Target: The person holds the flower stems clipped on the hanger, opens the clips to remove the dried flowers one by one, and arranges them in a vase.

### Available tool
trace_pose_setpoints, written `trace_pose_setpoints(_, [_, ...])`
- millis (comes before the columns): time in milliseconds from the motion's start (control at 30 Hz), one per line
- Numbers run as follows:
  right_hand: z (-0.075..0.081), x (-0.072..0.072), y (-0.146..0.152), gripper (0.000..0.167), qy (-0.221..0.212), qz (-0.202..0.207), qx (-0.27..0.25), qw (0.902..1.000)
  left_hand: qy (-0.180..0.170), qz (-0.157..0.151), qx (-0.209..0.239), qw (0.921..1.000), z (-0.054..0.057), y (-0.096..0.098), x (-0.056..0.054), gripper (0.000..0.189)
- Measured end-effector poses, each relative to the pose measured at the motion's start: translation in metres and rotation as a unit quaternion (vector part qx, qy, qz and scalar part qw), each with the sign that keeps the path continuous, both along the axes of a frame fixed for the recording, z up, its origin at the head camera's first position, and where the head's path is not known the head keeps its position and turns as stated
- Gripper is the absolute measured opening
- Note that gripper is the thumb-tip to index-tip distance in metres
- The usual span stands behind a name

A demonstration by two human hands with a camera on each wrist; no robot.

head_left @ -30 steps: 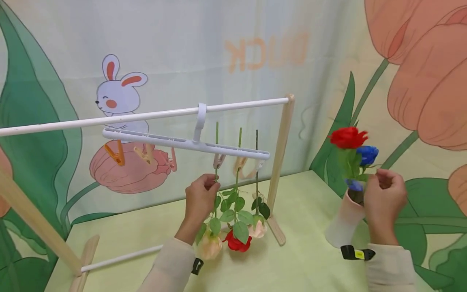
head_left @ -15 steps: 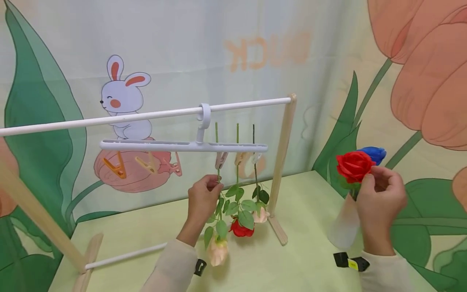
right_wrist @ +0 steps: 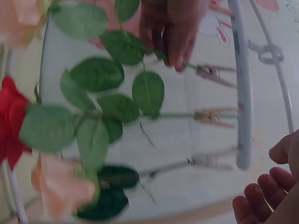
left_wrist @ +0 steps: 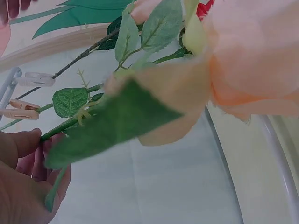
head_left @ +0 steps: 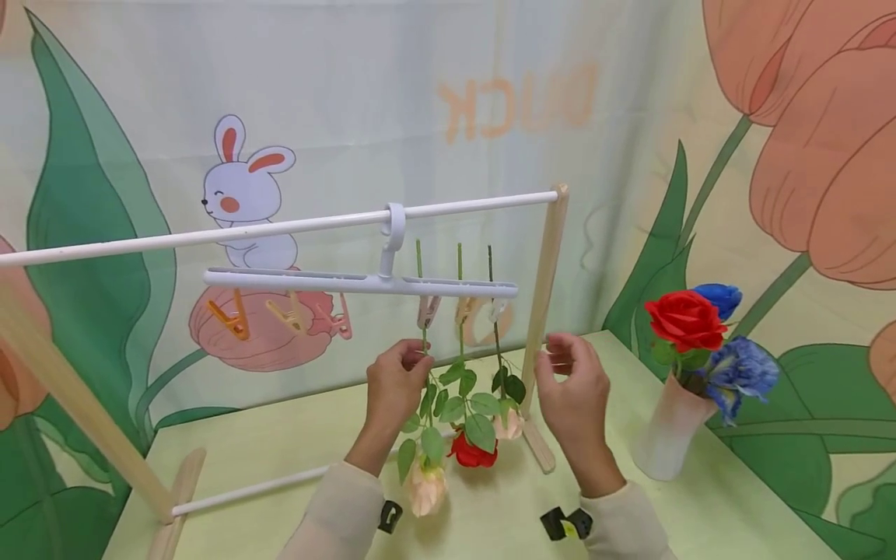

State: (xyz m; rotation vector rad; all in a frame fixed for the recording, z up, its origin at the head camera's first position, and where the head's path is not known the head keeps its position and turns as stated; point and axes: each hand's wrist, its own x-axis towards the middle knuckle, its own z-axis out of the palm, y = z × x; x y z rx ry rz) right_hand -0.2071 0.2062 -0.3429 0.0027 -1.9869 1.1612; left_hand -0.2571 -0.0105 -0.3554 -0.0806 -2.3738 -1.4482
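Note:
My left hand [head_left: 397, 381] pinches the green stem of a peach rose [head_left: 427, 490], which hangs head down from a pinkish clip [head_left: 428, 311] on a white hanger [head_left: 315, 281]. In the left wrist view, thumb and fingers close on that stem [left_wrist: 58, 129] below the clip. Beside it, a red rose [head_left: 474, 451] hangs from a beige clip [head_left: 463, 310], and a pale pink rose [head_left: 509, 425] from a clear clip [head_left: 497, 311]. My right hand [head_left: 577, 397] is held near the rack's right post, fingers loosely curved and holding nothing.
A wooden rack's white bar [head_left: 294, 225] carries the hanger. Orange [head_left: 229, 315], yellow [head_left: 287, 313] and pink [head_left: 337, 317] clips hang unused at its left. On the right stands a white vase [head_left: 661, 443] with a red rose [head_left: 686, 320], a blue rose [head_left: 719, 299] and a ruffled blue flower [head_left: 742, 375].
My right hand has left the flowers at the vase and moved left to the rack's post. The hanger, tilted a second ago, hangs nearly level. My left hand keeps its pinch on the stem.

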Motion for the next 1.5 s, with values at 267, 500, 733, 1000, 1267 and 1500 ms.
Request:
trace_pose_setpoints(267, [0.009, -0.026, -0.067, 0.03, -0.065, 0.105, -0.035, 0.9917, -0.004, -0.007, 0.014, 0.9999, -0.002, 0.001, 0.001, 0.017])
trace_pose_setpoints(500, [0.013, -0.044, -0.112, 0.04, -0.075, 0.131, -0.064, 0.9865, -0.003, 0.003, 0.007, 1.0, -0.001, 0.001, 0.004, 0.017])
trace_pose_setpoints(733, [0.015, -0.058, -0.137, 0.034, -0.026, 0.082, -0.119, 0.9892, 0.004, 0.013, -0.018, 0.9997, 0.002, 0.001, 0.007, 0.016])
trace_pose_setpoints(1000, [0.017, -0.065, -0.147, 0.026, 0.006, 0.025, -0.139, 0.9899, 0.011, 0.02, -0.039, 0.999, 0.002, 0.0, 0.008, 0.018])
trace_pose_setpoints(1267, [0.014, -0.065, -0.149, 0.023, 0.021, 0.02, -0.141, 0.9896, 0.012, 0.022, -0.046, 0.9986, 0.001, -0.001, 0.009, 0.019])
trace_pose_setpoints(1500, [0.013, -0.066, -0.149, 0.021, 0.036, 0.019, -0.129, 0.9908, -0.009, 0.018, -0.033, 0.9993, -0.002, -0.002, 0.011, 0.019])
